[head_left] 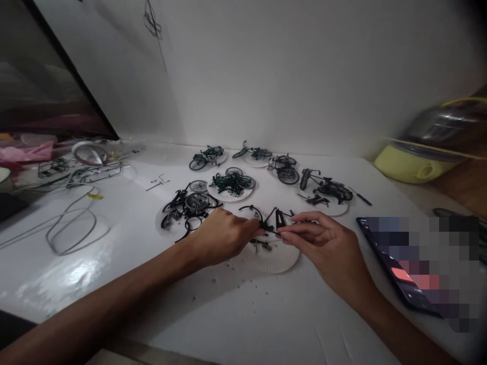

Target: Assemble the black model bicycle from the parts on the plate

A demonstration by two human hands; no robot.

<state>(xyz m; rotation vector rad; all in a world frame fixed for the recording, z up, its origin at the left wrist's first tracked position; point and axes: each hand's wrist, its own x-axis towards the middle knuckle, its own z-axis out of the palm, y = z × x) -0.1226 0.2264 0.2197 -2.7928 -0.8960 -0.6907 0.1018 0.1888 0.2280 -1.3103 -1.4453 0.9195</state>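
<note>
Both my hands meet over a white paper plate [274, 261] near the middle of the white table. My left hand [222, 235] is closed, pinching one end of a small black model bicycle frame [272, 220]. My right hand [323, 243] pinches the frame's other end with thumb and forefinger. Small loose parts [261, 247] lie on the plate under the frame. Just left of it, another paper plate [169, 229] carries a heap of black wheels and frame pieces [190, 205].
Several small model bicycles on paper plates stand behind, such as a green one [207, 157] and a dark one [329, 188]. A phone [403, 271] lies at the right. Wire loops [72, 230] and plastic part frames [91, 172] lie at the left. A yellow bowl [411, 165] sits at the far right.
</note>
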